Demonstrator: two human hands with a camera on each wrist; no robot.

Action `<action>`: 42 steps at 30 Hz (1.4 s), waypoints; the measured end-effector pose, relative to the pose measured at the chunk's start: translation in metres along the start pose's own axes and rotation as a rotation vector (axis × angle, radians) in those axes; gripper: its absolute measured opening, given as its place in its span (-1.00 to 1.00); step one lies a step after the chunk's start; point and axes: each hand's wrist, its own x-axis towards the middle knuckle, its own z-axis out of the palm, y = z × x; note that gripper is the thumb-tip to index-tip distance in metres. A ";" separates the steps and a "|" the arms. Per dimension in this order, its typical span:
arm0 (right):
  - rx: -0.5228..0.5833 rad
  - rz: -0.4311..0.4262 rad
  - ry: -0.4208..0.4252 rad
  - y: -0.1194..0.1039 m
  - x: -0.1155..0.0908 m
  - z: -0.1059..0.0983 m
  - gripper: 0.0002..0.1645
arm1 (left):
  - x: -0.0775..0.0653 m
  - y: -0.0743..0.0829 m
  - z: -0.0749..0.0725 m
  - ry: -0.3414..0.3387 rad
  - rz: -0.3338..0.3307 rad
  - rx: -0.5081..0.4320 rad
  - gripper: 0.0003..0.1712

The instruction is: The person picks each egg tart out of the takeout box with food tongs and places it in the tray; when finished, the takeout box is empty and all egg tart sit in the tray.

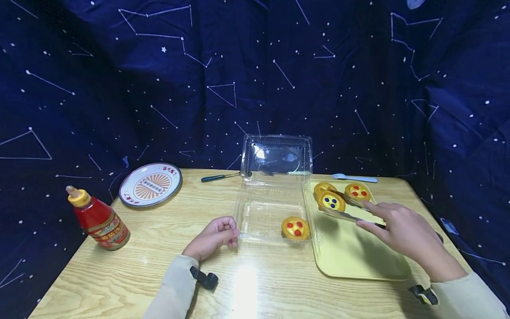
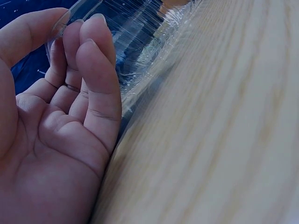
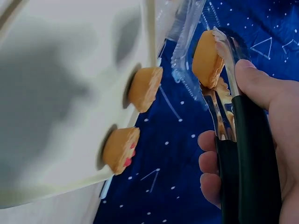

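Note:
At the near left corner of an open clear plastic clamshell box [image 1: 259, 215], my left hand [image 1: 213, 238] pinches the rim between thumb and fingers. A tart with red dots [image 1: 295, 227] lies in the box's near right corner. My right hand [image 1: 408, 228] holds black-handled metal tongs [image 3: 254, 163], whose ends clasp a tart with blue dots [image 1: 332, 202]. That tart is raised above the left side of a yellow tray [image 1: 358, 263]. Two more tarts sit at the tray's far end: one partly hidden [image 1: 322, 187], another with red dots [image 1: 357, 192].
A red squeeze bottle [image 1: 104, 223] with a yellow cap stands at the left. Behind it lies a round patterned plate [image 1: 151, 185]. A dark-handled utensil [image 1: 215, 178] and a blue fork [image 1: 354, 178] lie along the far edge, by the starry curtain [image 1: 183, 88].

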 end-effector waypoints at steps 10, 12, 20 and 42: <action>-0.010 0.043 -0.097 0.014 -0.006 0.018 -0.27 | 0.000 0.004 -0.001 0.003 -0.016 -0.006 -0.84; -0.012 0.038 -0.103 0.015 -0.006 0.021 -0.28 | 0.000 0.005 -0.001 0.002 -0.013 -0.008 -0.85; -0.024 0.032 -0.142 0.019 -0.010 0.031 -0.26 | 0.001 0.003 0.000 -0.008 -0.008 -0.021 -0.86; 0.018 0.108 -0.186 0.022 -0.012 0.011 -0.18 | -0.001 0.002 0.001 -0.008 -0.005 -0.042 -0.85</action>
